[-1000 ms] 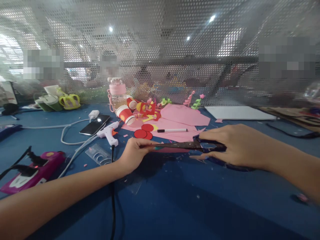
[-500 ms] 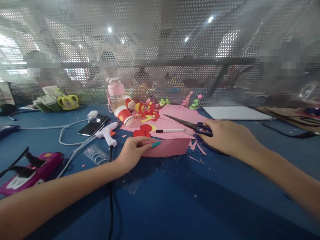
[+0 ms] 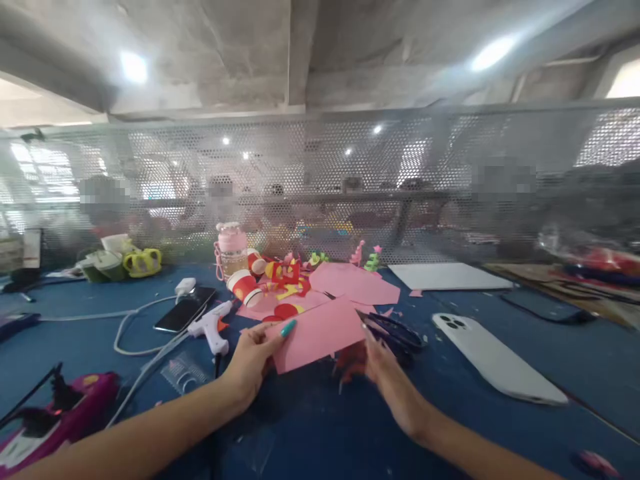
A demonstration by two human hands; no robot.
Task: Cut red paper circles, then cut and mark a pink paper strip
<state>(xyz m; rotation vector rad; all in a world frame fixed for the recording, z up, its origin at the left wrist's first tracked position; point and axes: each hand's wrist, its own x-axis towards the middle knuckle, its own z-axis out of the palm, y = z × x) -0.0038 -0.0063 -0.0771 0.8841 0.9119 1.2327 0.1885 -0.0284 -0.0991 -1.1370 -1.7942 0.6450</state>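
My left hand [image 3: 253, 360] pinches the left edge of a pink paper sheet [image 3: 317, 332] and holds it tilted just above the blue table [image 3: 325, 433]. My right hand [image 3: 387, 377], blurred, grips the sheet's right corner. Dark scissors [image 3: 395, 333] lie on the table just beyond my right hand, and neither hand holds them.
A white phone [image 3: 495, 360] lies face down at the right. At the left are a glue gun [image 3: 213, 327], a black phone [image 3: 185, 310], a clear ruler [image 3: 185, 375] and a magenta device [image 3: 60, 417]. Pink sheets [image 3: 357, 283], red paper cups [image 3: 243, 287] and a pink bottle [image 3: 231, 247] stand behind, before a mesh screen.
My right hand has let go of the scissors, which now lie on the table, and moved to the pink sheet. The sheet is lifted higher. The view has tilted up.
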